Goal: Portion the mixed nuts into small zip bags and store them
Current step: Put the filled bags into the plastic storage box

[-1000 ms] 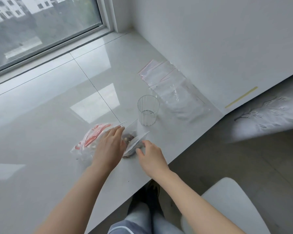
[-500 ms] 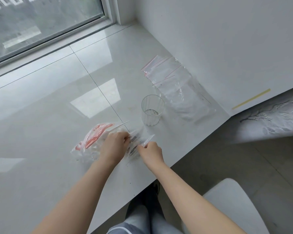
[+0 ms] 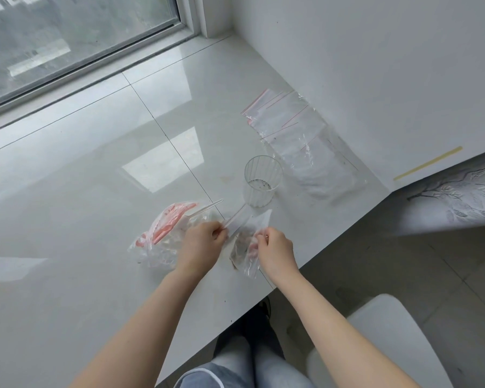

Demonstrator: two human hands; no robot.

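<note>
Presently, on the glossy white surface (image 3: 101, 208) beneath the window (image 3: 76, 32): one small zip bag (image 3: 245, 242), clear, with a dark cluster of nuts inside, held at its top edge between both hands near the surface's front edge. Left hand (image 3: 200, 247): fingers curled, pinching the bag's left corner. Right hand (image 3: 276, 252): fingers curled, pinching the right corner. Just left of the left hand, partly under it, one crumpled clear bag with red print (image 3: 163, 236), and a white plastic fork (image 3: 205, 210) lying across its top. Behind the hands, one clear ribbed plastic cup (image 3: 262, 182), upright, crumbs at its bottom, standing apart from the held bag. Further back and right, along the white wall (image 3: 375, 65), a spread of empty zip bags (image 3: 297, 135) with red seal lines, overlapping, lying flat. One strip of yellow tape (image 3: 427, 163) on the wall's lower edge.
</note>
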